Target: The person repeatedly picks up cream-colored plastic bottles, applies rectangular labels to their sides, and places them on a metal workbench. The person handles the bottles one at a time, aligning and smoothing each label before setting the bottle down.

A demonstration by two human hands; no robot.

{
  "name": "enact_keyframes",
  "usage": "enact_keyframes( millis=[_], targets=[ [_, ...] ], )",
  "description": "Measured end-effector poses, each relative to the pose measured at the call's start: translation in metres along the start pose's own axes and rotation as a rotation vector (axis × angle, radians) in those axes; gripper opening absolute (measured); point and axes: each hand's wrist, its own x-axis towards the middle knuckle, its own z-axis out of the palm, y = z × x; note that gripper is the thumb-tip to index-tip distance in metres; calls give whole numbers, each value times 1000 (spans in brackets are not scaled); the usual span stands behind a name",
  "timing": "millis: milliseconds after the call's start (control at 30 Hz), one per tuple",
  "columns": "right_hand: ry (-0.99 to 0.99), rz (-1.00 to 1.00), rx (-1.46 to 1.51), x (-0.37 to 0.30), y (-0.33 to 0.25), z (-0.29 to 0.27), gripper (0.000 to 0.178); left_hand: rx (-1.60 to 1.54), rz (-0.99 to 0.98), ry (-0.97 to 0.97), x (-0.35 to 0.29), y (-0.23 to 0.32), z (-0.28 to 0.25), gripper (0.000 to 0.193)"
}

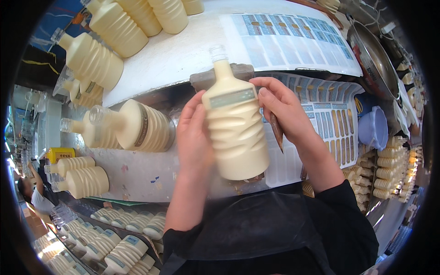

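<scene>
A cream bottle [238, 137] with wavy ridges and a clear neck lies in front of me, its neck end over a grey block [197, 81]. Across its shoulder runs a narrow grey-blue label strip [232, 97]. My left hand [195, 133], slightly blurred, is closed against the bottle's left side, fingertips by the strip's left end. On the other side my right hand [286, 107] has thumb and forefinger at the strip's right end. Tucked in that hand's fingers is a brown pointed stick [276, 130], its tip toward me.
Label sheets [293, 41] lie on the raised white board and below it [339, 119]. Several cream bottles [146, 123] stand at the left, more [114, 30] on the board. A metal basin [376, 55] and lilac bucket [373, 128] are at right. Racked bottles [123, 252] fill the lower left.
</scene>
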Motion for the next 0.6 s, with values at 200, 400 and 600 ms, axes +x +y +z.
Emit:
enact_keyframes(
  millis=[200,400,600],
  targets=[
    [-49,40,65,1,5,-5,34,-114,-65,-23,-8,7,5,31],
    [23,-38,-148,3,-7,5,36,-24,-34,-30,-6,3,8,33],
    [95,-79,-295,7,-5,12,37,65,32,-36,-3,-1,9,42]
  ],
)
